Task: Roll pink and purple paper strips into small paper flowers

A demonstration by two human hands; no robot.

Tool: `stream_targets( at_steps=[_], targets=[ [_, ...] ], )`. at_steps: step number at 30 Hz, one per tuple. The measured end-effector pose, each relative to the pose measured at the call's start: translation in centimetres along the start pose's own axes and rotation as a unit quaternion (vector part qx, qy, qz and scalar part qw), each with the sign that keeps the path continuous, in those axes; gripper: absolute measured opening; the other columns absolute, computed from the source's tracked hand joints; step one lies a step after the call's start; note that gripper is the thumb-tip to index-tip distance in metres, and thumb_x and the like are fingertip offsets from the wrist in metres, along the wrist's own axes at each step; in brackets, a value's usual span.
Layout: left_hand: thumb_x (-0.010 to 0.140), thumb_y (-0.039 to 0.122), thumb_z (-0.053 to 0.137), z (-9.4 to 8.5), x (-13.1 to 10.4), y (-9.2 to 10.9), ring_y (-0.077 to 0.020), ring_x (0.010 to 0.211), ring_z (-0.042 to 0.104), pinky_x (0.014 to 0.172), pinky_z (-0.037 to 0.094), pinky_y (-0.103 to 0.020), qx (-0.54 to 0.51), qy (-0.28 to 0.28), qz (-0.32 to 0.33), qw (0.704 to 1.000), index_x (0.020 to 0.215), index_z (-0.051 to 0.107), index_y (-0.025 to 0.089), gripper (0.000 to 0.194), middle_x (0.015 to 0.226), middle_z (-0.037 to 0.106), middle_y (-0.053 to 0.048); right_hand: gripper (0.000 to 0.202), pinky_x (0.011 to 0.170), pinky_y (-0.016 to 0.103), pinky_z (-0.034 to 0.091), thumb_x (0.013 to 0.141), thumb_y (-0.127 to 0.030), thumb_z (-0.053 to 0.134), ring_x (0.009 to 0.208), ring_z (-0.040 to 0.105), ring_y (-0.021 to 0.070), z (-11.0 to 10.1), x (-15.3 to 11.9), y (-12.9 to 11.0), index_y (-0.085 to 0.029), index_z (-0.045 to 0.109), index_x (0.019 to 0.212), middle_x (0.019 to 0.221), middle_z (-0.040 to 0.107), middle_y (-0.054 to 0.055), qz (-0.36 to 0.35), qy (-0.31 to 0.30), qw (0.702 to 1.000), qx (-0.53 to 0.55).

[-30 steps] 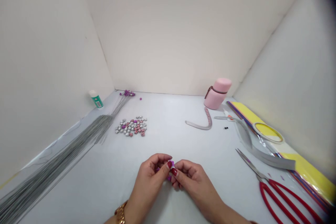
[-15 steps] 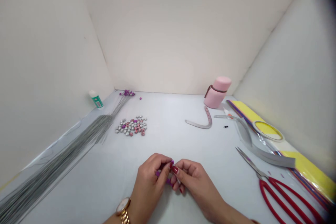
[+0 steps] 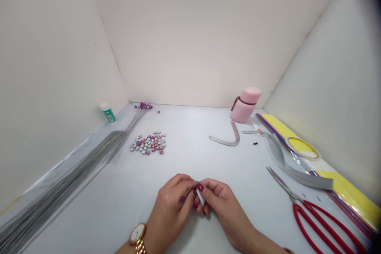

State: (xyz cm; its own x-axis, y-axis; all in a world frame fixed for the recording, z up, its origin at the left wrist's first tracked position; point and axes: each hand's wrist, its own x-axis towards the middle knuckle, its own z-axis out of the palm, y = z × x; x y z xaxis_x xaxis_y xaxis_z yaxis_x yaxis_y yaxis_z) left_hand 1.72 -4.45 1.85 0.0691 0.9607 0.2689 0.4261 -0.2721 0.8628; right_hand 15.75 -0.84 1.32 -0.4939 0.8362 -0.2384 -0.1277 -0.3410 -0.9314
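Observation:
My left hand (image 3: 174, 200) and my right hand (image 3: 220, 202) meet low in the middle of the view, fingertips pinched together. Between them is a narrow paper strip (image 3: 200, 197), purple on one face and white on the other. Its white side shows below my right thumb, while purple bits peek out between the left fingers. Most of the strip is hidden by the fingers. Beyond my left hand lies a pile of small folded paper stars (image 3: 149, 145) in silver, pink and purple.
Grey wires (image 3: 89, 166) with purple stars (image 3: 143, 105) at their tips lie left, near a glue stick (image 3: 108, 112). At right are red-handled scissors (image 3: 294, 197), a grey strip (image 3: 306, 177), a tape roll (image 3: 315, 154), yellow packs (image 3: 348, 190), a pink bottle (image 3: 245, 105) and a curled strip (image 3: 228, 142).
The strip has been turned between my fingertips, so its white face now shows by my right thumb where purple showed before. Both hands stay in nearly the same place.

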Motion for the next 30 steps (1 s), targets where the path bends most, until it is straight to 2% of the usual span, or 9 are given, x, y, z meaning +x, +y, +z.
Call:
stream_targets(
  at_steps=[3, 6, 9, 12, 20, 26, 30],
  targets=[
    [0.082, 0.018, 0.044, 0.1, 0.2, -0.1, -0.0136, 0.068, 0.057, 0.064, 0.046, -0.024, -0.104, 0.014, -0.076, 0.992, 0.087, 0.059, 0.016, 0.016, 0.084, 0.058, -0.005, 0.029, 0.046, 0.019, 0.034, 0.076, -0.04, 0.057, 0.05, 0.05, 0.0085, -0.1, 0.0, 0.1, -0.012, 0.062, 0.077, 0.06, 0.06, 0.002, 0.006, 0.004, 1.0, 0.003],
    [0.083, 0.024, 0.045, 0.2, 0.5, -0.1, -0.012, 0.058, 0.055, 0.058, 0.045, -0.024, -0.21, 0.014, -0.146, 0.967, 0.085, 0.057, 0.015, 0.015, 0.071, 0.057, -0.002, 0.025, 0.047, 0.019, 0.033, 0.077, -0.036, 0.057, 0.05, 0.05, 0.0084, -0.2, 0.0, 0.2, -0.012, 0.063, 0.08, 0.062, 0.061, 0.003, 0.012, -0.002, 1.0, 0.0],
    [0.082, 0.027, 0.047, 0.3, 0.8, -0.2, -0.0116, 0.055, 0.054, 0.057, 0.043, -0.023, -0.27, -0.01, -0.183, 0.945, 0.08, 0.057, 0.013, 0.017, 0.057, 0.055, 0.001, 0.023, 0.047, 0.019, 0.033, 0.078, -0.034, 0.057, 0.05, 0.05, 0.008, -0.2, 0.1, 0.3, -0.012, 0.063, 0.079, 0.061, 0.061, 0.002, 0.012, -0.005, 1.0, -0.003],
    [0.079, 0.027, 0.052, 0.6, 0.9, -0.5, -0.0111, 0.052, 0.052, 0.054, 0.041, -0.023, -0.3, -0.014, -0.214, 0.929, 0.077, 0.057, 0.012, 0.016, 0.053, 0.055, 0.001, 0.023, 0.047, 0.019, 0.034, 0.077, -0.034, 0.057, 0.05, 0.051, 0.0084, -0.2, 0.1, 0.4, -0.011, 0.063, 0.078, 0.061, 0.061, 0.003, 0.014, -0.004, 1.0, -0.012],
    [0.082, 0.027, 0.049, 0.9, 0.9, -1.2, -0.012, 0.05, 0.053, 0.053, 0.038, -0.025, -0.381, -0.042, -0.216, 0.898, 0.074, 0.053, 0.013, 0.017, 0.053, 0.053, 0.001, 0.029, 0.047, 0.019, 0.035, 0.083, -0.035, 0.049, 0.051, 0.051, 0.0084, -0.1, 0.0, 0.2, -0.01, 0.061, 0.073, 0.059, 0.06, 0.003, -0.004, -0.02, 1.0, -0.019],
    [0.081, 0.026, 0.05, 0.7, 1.0, -1.1, -0.0118, 0.051, 0.053, 0.054, 0.039, -0.025, -0.383, -0.05, -0.226, 0.894, 0.076, 0.055, 0.012, 0.016, 0.054, 0.055, 0.0, 0.027, 0.047, 0.019, 0.035, 0.08, -0.035, 0.052, 0.05, 0.05, 0.0081, -0.1, 0.1, 0.3, -0.011, 0.061, 0.071, 0.061, 0.061, 0.004, 0.006, -0.011, 0.999, -0.046],
    [0.078, 0.024, 0.053, 0.5, 1.2, -0.9, -0.0123, 0.057, 0.053, 0.058, 0.041, -0.024, -0.338, -0.039, -0.234, 0.911, 0.078, 0.058, 0.012, 0.014, 0.059, 0.058, -0.001, 0.022, 0.051, 0.02, 0.039, 0.081, -0.032, 0.051, 0.054, 0.05, 0.0099, -0.3, -0.1, 0.5, -0.013, 0.063, 0.076, 0.061, 0.059, 0.002, -0.053, 0.008, 0.988, -0.145]
  ],
)
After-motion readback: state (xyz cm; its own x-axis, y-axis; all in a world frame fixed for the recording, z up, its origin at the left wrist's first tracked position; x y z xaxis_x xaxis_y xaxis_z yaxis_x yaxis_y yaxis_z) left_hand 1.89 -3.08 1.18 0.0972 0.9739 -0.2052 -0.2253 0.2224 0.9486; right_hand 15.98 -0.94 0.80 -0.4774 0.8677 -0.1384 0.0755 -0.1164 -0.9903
